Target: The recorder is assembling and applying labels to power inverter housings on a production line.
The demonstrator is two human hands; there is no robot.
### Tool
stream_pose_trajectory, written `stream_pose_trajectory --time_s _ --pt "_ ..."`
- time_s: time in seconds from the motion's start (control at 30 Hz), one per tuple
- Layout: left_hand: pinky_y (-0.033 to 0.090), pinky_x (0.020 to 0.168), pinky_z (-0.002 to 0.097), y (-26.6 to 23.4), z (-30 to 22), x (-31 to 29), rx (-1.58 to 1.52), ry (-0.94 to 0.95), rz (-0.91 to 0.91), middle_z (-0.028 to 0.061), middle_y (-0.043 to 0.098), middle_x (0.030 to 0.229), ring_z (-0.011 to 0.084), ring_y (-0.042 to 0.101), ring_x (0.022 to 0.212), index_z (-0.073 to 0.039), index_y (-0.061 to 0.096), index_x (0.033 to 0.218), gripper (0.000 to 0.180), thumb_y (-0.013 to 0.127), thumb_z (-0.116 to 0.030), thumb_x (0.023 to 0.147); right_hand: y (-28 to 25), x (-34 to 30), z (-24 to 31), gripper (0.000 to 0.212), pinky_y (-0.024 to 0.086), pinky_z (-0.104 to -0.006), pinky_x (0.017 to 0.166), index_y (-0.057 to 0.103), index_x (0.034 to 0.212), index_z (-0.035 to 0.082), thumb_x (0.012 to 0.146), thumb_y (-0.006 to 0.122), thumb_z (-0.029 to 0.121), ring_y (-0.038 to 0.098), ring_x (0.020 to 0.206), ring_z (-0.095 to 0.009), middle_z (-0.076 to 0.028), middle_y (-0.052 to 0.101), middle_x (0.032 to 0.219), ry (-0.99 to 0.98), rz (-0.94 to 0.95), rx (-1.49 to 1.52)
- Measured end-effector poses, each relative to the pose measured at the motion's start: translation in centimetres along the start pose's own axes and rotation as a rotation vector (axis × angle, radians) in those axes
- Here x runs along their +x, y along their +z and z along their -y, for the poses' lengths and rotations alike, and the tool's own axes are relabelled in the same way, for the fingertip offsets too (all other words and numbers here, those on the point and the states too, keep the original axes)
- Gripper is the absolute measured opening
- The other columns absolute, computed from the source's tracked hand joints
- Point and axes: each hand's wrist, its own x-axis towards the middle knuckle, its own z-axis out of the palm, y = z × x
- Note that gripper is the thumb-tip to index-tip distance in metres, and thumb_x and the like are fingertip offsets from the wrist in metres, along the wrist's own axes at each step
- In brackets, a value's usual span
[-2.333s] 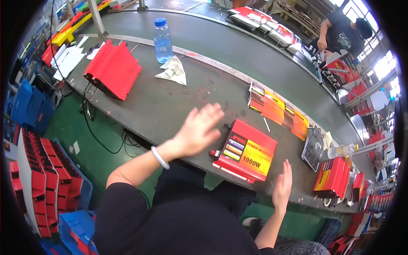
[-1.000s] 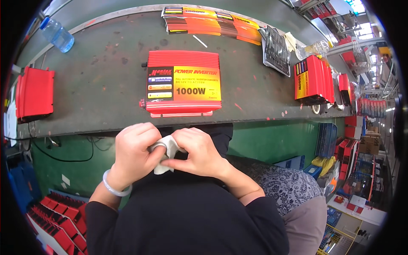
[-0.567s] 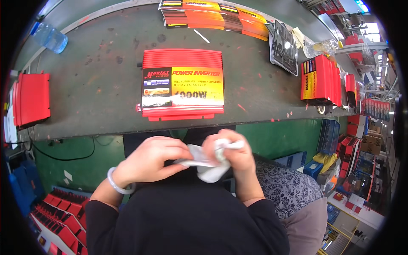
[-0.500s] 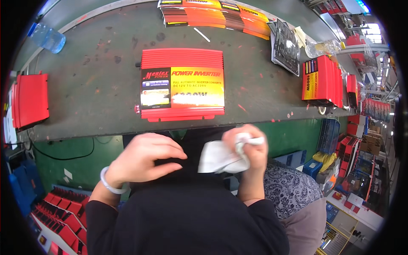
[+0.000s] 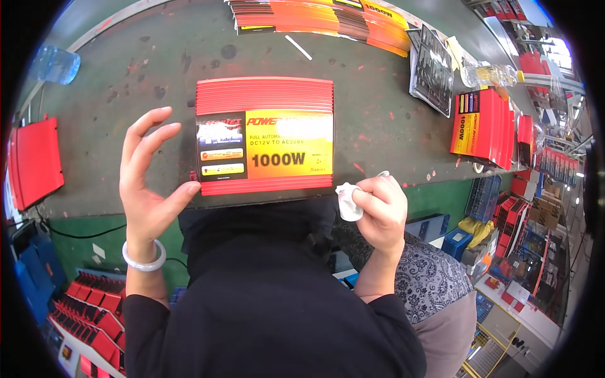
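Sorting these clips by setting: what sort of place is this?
Probably a factory workstation: a red device on a worktable, stacked printed orange pieces beyond it, and rows of red parts at lower left.

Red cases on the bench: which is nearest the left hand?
The yellow-labelled case straight ahead of the person, beside the left hand; the far-left case and the far-right cases are farther off.

Black short-sleeved top [image 5: 271, 302]; pale round bangle [image 5: 144, 265]

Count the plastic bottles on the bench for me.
2: a blue-tinted bottle at the far left, and a clear, yellow-capped bottle at the right, beyond the stacked red units. Others may be hidden at that end.
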Motion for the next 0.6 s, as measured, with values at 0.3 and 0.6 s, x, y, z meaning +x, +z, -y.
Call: stream_pose_trajectory --time_s 0.3,0.6 --pt "0.035 0.106 0.0451 2.1 0.1 1.0 0.013 0.132 0.052 0.0202 0.042 0.142 0.0349 0.041 0.132 -0.003 0.056 0.126 0.081 0.084 -0.042 0.061 0.8 0.5 -1.0 0.033 0.039 -0.0344 0.059 0.066 0.086 0.006 0.056 0.063 -0.005 0.056 0.065 -0.025 -0.008 0.061 0.078 0.0 -0.052 -0.095" --pt "0.022 0.111 0.0556 3.1 0.0 1.7 0.155 0.13 0.171 0.0134 0.037 0.149 0.0337 0.031 0.14 -0.009 0.034 0.145 0.107 0.085 -0.044 0.057 1.2 1.9 -2.9 0.03 0.04 -0.034 0.062 0.066 0.087 0.008 0.06 0.065 -0.005 0.058 0.068 -0.024 -0.005 0.062 0.08 -0.09 0.023 -0.026"
